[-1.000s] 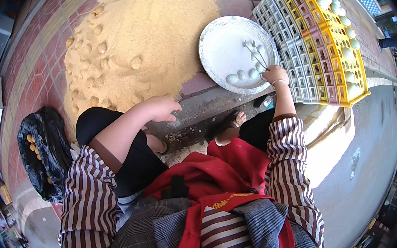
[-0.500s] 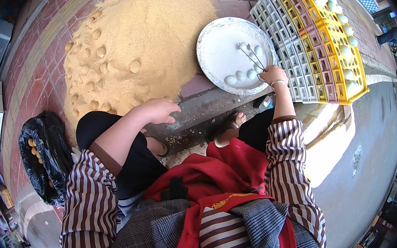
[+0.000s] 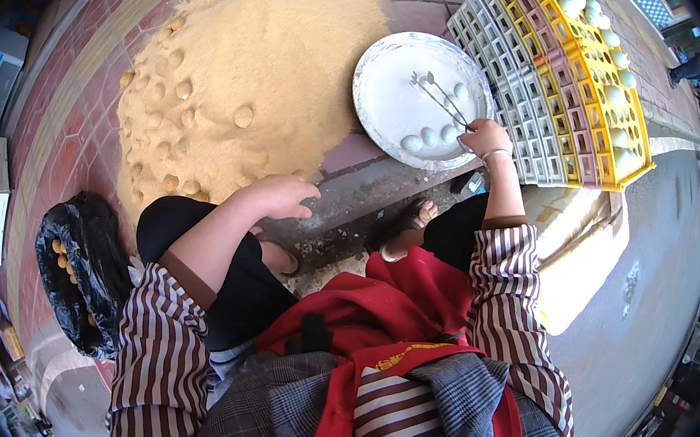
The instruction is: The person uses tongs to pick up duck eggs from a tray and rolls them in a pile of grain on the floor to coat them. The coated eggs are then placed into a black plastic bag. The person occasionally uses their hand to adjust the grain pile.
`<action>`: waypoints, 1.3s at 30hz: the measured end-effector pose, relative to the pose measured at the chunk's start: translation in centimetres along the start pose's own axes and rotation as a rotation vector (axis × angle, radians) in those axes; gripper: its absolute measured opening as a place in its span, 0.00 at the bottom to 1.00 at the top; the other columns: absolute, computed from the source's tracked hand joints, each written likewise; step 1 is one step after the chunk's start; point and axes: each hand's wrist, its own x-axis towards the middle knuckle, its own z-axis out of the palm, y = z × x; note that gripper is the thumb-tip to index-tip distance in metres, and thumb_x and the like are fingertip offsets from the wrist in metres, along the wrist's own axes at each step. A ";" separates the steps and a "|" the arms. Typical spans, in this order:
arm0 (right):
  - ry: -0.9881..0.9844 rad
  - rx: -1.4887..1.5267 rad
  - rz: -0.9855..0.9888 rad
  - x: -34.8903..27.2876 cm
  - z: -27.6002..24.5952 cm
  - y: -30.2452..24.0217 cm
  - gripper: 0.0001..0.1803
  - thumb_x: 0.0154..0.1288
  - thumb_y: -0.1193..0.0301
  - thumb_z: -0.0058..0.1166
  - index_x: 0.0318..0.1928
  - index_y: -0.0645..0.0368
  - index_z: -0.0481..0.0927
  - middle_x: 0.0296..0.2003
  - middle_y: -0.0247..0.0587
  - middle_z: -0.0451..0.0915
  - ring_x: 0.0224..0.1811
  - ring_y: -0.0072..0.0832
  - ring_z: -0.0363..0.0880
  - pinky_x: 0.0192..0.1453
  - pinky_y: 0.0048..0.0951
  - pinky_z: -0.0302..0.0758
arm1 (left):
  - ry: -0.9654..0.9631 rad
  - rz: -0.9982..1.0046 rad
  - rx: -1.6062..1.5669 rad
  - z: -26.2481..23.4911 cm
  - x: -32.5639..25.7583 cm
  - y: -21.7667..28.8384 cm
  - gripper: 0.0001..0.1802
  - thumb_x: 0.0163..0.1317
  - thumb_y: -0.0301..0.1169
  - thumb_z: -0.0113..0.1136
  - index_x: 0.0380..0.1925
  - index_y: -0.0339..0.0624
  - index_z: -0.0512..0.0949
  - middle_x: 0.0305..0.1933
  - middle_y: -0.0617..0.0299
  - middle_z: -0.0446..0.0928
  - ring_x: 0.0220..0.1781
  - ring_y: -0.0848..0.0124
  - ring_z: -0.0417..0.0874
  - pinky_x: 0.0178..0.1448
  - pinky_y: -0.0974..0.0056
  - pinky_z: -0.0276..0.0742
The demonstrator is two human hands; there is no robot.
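Note:
My right hand (image 3: pixel 487 137) is closed on the handle end of thin metal tongs (image 3: pixel 446 104), which reach over a large round basin (image 3: pixel 366 105) coated in white paste. Their tips are apart above the paste, and no egg shows plainly between them. Several pale blue-green eggs lie in the basin, one egg (image 3: pixel 429 136) in a row along its near rim and another egg (image 3: pixel 460 92) beyond the tongs. My left hand (image 3: pixel 286 197) hangs above the stone curb near my knee, fingers loosely bent and apart, holding nothing.
A broad heap of tan powder (image 3: pixel 274 48) with several coated lumps lies left of the basin. Stacked plastic crates (image 3: pixel 543 85), eggs on top, stand to the right. A black plastic bag (image 3: pixel 95 251) holding brown balls lies at my left.
The tongs have shifted slightly over the basin, and the pale shape at their tips no longer shows there. My left hand stays almost still; the whole view has shifted slightly.

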 end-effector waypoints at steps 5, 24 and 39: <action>-0.026 -0.036 0.007 0.4 0.1 -0.4 0.20 0.46 0.57 0.56 0.40 0.50 0.85 0.41 0.45 0.82 0.46 0.41 0.81 0.53 0.37 0.76 | -0.009 0.002 0.007 -0.1 0.0 -0.1 0.23 0.58 0.36 0.60 0.55 0.46 0.73 0.52 0.48 0.73 0.55 0.52 0.73 0.57 0.56 0.70; -0.050 -0.045 -0.007 1.7 1.7 0.0 0.19 0.46 0.57 0.56 0.40 0.49 0.85 0.42 0.46 0.82 0.47 0.40 0.81 0.53 0.37 0.75 | 0.010 -0.003 0.011 -0.1 0.0 0.1 0.23 0.59 0.38 0.59 0.54 0.46 0.73 0.52 0.49 0.73 0.55 0.52 0.74 0.57 0.56 0.70; 0.045 0.099 0.109 -1.1 -1.1 4.6 0.20 0.43 0.59 0.59 0.40 0.50 0.85 0.39 0.50 0.82 0.44 0.43 0.81 0.51 0.36 0.76 | 0.000 -0.007 0.039 -0.9 -0.3 1.0 0.24 0.59 0.39 0.58 0.56 0.48 0.72 0.53 0.52 0.73 0.55 0.54 0.74 0.57 0.55 0.70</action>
